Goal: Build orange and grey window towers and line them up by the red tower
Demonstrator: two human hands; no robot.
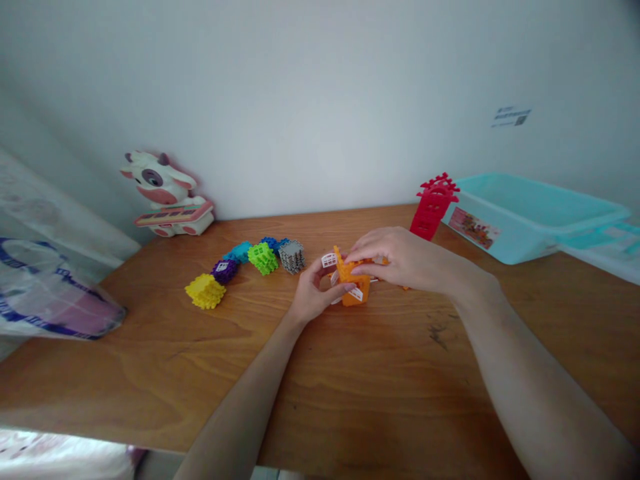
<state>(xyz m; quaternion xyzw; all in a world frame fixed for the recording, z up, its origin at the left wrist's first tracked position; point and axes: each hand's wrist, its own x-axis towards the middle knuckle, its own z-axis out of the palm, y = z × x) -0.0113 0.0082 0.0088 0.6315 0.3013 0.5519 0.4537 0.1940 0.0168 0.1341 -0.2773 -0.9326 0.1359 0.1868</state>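
The wooden desk (125, 380) stands against a white wall (320, 113). At far left, a printed plastic bag (45, 293) rests at the desk edge. A cow-shaped toy (163, 193) sits in the corner. Six interlocking block cubes (249, 261), in yellow, purple, teal, green, blue and grey, lie in a loose row. The orange block model (356, 290), with white fence pieces, sits mid-desk. The left hand (317, 290) is curled against it, fingers closed on its side; the right hand (400, 260) grips over its top. A red block tower (434, 207) stands just beyond. The turquoise plastic bin (530, 217) carries a side label; its contents cannot be made out. A wall sticker (511, 117) is illegible.
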